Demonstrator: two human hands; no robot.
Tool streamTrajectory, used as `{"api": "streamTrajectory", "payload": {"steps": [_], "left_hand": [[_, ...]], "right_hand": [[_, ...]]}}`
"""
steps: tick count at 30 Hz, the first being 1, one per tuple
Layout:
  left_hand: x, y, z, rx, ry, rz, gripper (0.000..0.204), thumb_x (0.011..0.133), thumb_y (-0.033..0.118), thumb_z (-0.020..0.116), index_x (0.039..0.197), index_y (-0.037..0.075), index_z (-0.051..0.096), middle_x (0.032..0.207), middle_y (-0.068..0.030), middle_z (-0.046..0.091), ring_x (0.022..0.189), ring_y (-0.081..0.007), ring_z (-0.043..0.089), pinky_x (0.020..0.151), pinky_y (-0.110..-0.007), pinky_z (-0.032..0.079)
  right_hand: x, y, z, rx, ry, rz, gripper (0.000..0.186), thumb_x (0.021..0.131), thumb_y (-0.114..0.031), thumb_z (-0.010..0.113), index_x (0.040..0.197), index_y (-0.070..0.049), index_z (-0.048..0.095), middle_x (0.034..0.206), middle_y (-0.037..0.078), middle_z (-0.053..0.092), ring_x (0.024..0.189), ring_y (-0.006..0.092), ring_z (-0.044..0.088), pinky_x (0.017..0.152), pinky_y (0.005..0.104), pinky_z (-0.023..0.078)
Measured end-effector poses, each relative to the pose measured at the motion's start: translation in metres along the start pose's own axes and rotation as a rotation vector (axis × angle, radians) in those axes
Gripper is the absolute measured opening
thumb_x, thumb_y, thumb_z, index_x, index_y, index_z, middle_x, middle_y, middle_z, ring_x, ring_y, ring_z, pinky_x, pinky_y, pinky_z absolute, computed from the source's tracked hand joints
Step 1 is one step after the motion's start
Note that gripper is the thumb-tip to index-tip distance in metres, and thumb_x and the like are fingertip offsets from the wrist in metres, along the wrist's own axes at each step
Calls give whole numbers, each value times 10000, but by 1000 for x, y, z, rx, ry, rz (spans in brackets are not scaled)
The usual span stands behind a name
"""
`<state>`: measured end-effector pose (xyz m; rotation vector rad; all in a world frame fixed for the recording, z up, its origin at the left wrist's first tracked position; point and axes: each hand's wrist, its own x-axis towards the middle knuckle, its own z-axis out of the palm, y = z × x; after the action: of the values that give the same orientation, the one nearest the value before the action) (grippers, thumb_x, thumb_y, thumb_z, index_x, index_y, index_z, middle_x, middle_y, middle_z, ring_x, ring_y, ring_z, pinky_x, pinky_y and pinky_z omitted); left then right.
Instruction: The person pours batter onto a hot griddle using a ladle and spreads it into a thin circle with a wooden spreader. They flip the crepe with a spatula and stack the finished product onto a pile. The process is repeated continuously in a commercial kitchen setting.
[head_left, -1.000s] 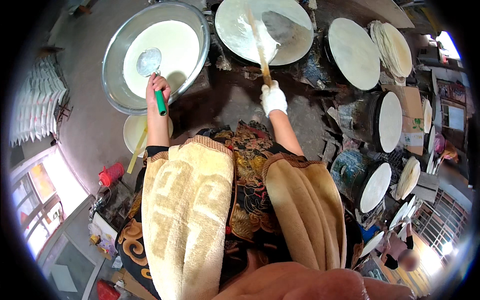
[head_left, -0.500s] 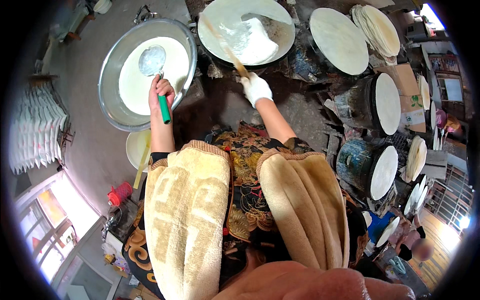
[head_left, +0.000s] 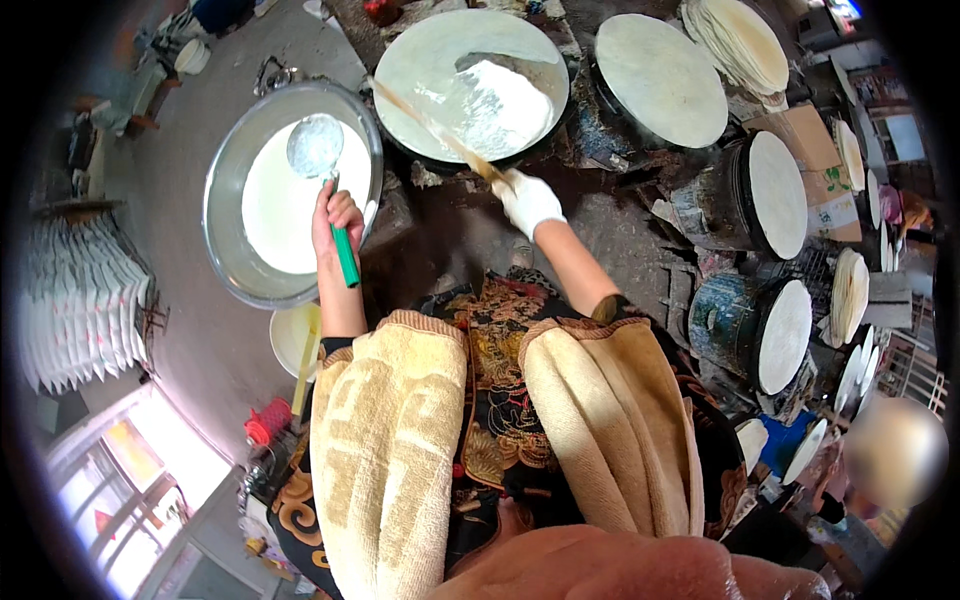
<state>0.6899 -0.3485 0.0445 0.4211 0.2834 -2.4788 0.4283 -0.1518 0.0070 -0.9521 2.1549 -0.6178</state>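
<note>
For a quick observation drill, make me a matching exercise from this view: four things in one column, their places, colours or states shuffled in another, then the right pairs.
Things:
1. Ladle
2. Wooden stick
3. Metal basin
4. Cardboard box

Places, colours or states:
A. Contains white liquid
B. Brown, off to the right
C. In the bare left hand
D. In the gloved right hand

Right pairs: 1-C, 2-D, 3-A, 4-B.

Grey flr (head_left: 180,260); bright pale-framed window (head_left: 130,455) lwr L.
</note>
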Motion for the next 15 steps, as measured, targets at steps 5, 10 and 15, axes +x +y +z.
{"api": "streamTrajectory", "payload": {"steps": [5, 10, 15], "left_hand": [[-4, -2, 9, 39, -3, 54, 405, 984, 220, 425, 605, 99, 351, 498, 11, 322, 369, -90, 321, 334, -227, 309], [6, -10, 13, 37, -3, 43, 405, 986, 220, 417, 608, 96, 345, 507, 12, 327, 372, -85, 331, 333, -223, 315], [3, -14, 13, 47, -10, 22, 402, 985, 221, 420, 611, 91, 353, 515, 10, 337, 370, -80, 329, 326, -221, 315]], "right_hand": [[7, 65, -41, -100, 258, 177, 393, 916, -393, 413, 1068, -67, 570, 971, 251, 634, 937, 424, 598, 832, 487, 466], [48, 51, -91, -159, 300, 44, 406, 897, -400, 436, 1038, -61, 611, 976, 248, 632, 950, 411, 599, 824, 483, 476], [3, 49, -48, -121, 80, -66, 376, 889, -409, 473, 1062, -100, 601, 945, 233, 636, 916, 416, 599, 799, 475, 477]]}}
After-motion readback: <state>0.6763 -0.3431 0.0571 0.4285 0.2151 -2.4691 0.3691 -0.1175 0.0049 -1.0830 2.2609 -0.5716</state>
